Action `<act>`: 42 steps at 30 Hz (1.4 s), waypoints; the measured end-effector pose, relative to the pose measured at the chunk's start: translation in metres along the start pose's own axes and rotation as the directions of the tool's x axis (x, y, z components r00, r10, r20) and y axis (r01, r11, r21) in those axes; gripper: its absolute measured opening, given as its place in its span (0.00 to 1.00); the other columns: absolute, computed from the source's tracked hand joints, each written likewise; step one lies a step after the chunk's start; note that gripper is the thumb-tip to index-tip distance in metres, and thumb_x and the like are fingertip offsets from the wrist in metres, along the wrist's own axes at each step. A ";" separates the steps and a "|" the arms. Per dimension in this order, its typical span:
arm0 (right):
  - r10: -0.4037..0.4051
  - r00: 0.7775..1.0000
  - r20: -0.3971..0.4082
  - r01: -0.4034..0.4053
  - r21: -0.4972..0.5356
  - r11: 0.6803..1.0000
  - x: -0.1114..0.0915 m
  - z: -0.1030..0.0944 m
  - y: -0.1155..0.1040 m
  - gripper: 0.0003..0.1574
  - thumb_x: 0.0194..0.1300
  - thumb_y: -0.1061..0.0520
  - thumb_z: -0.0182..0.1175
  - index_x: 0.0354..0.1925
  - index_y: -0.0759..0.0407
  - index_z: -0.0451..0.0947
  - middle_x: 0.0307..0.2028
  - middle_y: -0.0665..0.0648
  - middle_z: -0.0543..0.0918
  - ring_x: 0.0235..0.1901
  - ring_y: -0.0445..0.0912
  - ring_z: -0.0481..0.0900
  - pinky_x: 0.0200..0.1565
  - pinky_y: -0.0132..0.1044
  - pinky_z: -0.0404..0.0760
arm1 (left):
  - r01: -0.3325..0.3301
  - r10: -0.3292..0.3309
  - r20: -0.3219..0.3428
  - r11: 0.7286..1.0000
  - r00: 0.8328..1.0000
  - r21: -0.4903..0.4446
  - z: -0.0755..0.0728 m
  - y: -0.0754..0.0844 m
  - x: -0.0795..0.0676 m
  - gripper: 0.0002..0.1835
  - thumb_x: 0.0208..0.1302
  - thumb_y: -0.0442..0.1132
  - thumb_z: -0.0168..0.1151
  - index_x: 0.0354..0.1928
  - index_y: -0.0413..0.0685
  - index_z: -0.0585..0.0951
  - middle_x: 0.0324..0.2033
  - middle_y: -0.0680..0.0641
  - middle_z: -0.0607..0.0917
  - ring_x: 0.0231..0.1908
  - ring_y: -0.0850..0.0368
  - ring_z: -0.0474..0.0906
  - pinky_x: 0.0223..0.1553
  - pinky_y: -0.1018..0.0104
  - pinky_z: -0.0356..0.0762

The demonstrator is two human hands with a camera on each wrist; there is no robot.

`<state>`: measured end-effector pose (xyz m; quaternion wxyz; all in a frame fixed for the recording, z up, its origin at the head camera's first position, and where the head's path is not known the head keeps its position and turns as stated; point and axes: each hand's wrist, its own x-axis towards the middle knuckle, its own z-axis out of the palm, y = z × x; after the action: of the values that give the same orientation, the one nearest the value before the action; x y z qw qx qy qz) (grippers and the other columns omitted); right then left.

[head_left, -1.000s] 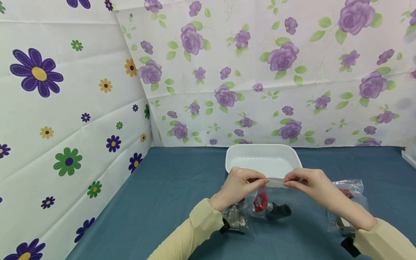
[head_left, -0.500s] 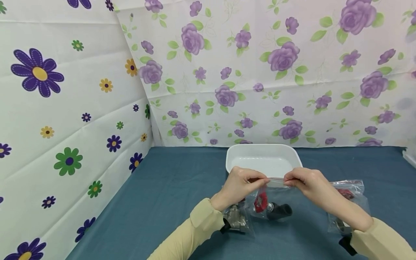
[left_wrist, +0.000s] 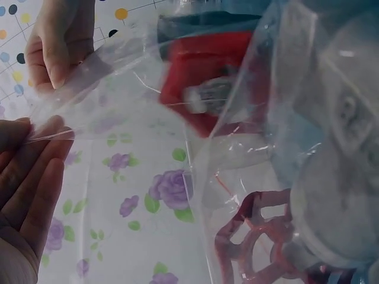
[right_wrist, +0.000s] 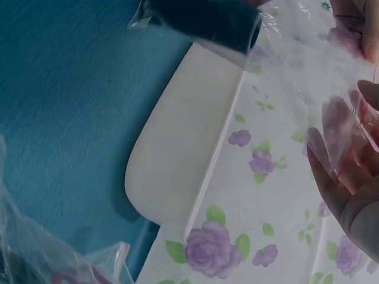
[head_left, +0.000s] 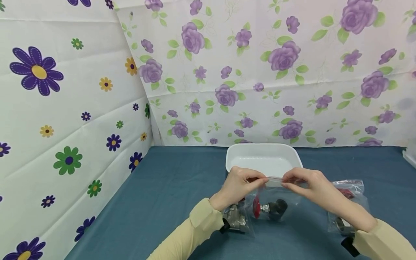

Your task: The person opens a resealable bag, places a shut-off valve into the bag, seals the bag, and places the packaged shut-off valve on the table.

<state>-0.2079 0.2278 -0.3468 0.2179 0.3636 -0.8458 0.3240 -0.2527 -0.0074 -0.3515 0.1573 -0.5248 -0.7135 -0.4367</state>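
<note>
Both hands hold up a clear zip bag (head_left: 294, 198) by its top edge, in front of the white basin. My left hand (head_left: 238, 186) pinches the left end of the zip strip between thumb and forefinger. At the right end, my right hand (head_left: 313, 186) pinches the strip, its other fingers spread loosely in the right wrist view. Inside the bag hangs a valve with a red handwheel (head_left: 256, 207), seen edge-on, and a black end (head_left: 278, 209). Below my left wrist lies another bagged valve (head_left: 235, 218) of grey metal, partly hidden by the sleeve.
A white plastic basin (head_left: 263, 159) stands at the back of the blue-covered table (head_left: 182, 180). Under my right forearm lies a third bag (head_left: 355, 191) with a red-wheeled part. Flowered cloths (head_left: 208, 72) hang behind and to the left.
The bagged valve has turned, so its red wheel now shows edge-on and the black end points more away. My right hand has shifted slightly left. The left hand stays in place.
</note>
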 end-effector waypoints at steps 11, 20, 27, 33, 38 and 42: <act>0.031 0.998 -0.055 -0.030 0.030 0.999 0.002 0.002 0.002 0.19 0.47 0.75 0.64 0.33 0.55 0.80 0.29 0.43 0.80 0.24 0.37 0.77 0.24 0.28 0.75 | 0.020 -0.020 0.000 1.000 1.000 -0.006 -0.001 0.002 -0.001 0.05 0.60 0.33 0.60 0.32 0.41 0.84 0.24 0.51 0.82 0.22 0.72 0.74 0.26 0.78 0.72; -0.023 0.995 -0.092 0.024 0.007 1.000 0.003 0.001 0.000 0.21 0.42 0.77 0.65 0.31 0.54 0.81 0.28 0.43 0.79 0.24 0.38 0.78 0.25 0.24 0.74 | 0.010 -0.010 0.000 1.000 1.000 -0.006 -0.001 0.003 0.000 0.05 0.60 0.34 0.60 0.32 0.42 0.84 0.24 0.51 0.83 0.22 0.70 0.75 0.26 0.78 0.72; 0.019 0.999 -0.041 -0.019 0.005 1.000 0.003 -0.001 -0.004 0.19 0.47 0.73 0.65 0.33 0.52 0.79 0.28 0.42 0.78 0.27 0.36 0.76 0.27 0.30 0.76 | 0.017 -0.017 -0.007 1.000 1.000 0.006 -0.001 0.002 -0.001 0.05 0.60 0.34 0.60 0.32 0.43 0.84 0.24 0.52 0.82 0.23 0.75 0.73 0.25 0.79 0.71; 0.052 0.999 0.004 -0.052 0.043 0.998 0.004 0.000 -0.004 0.16 0.52 0.68 0.65 0.38 0.52 0.78 0.32 0.41 0.78 0.29 0.36 0.77 0.30 0.33 0.77 | 0.000 0.000 -0.005 1.000 1.000 0.012 -0.002 0.002 -0.001 0.05 0.61 0.34 0.60 0.32 0.42 0.84 0.24 0.50 0.83 0.23 0.76 0.72 0.26 0.79 0.71; -0.021 1.000 -0.003 0.021 0.045 0.999 0.011 0.003 -0.005 0.16 0.52 0.67 0.65 0.37 0.50 0.79 0.31 0.42 0.79 0.30 0.36 0.77 0.31 0.31 0.76 | -0.024 0.024 0.003 1.000 1.000 0.001 -0.001 0.002 0.002 0.05 0.61 0.33 0.59 0.32 0.42 0.84 0.25 0.50 0.83 0.23 0.73 0.73 0.26 0.79 0.71; -0.054 0.999 -0.004 0.054 0.064 0.997 0.016 0.004 -0.006 0.13 0.53 0.65 0.65 0.36 0.49 0.79 0.29 0.44 0.80 0.28 0.36 0.77 0.30 0.30 0.76 | -0.031 0.031 0.000 0.999 1.000 -0.008 -0.001 0.002 0.003 0.05 0.61 0.33 0.59 0.32 0.42 0.84 0.25 0.51 0.83 0.23 0.73 0.74 0.25 0.79 0.71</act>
<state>-0.2142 0.2145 -0.3374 0.2157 0.3925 -0.8247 0.3453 -0.2520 -0.0062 -0.3482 0.1619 -0.5365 -0.7036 -0.4370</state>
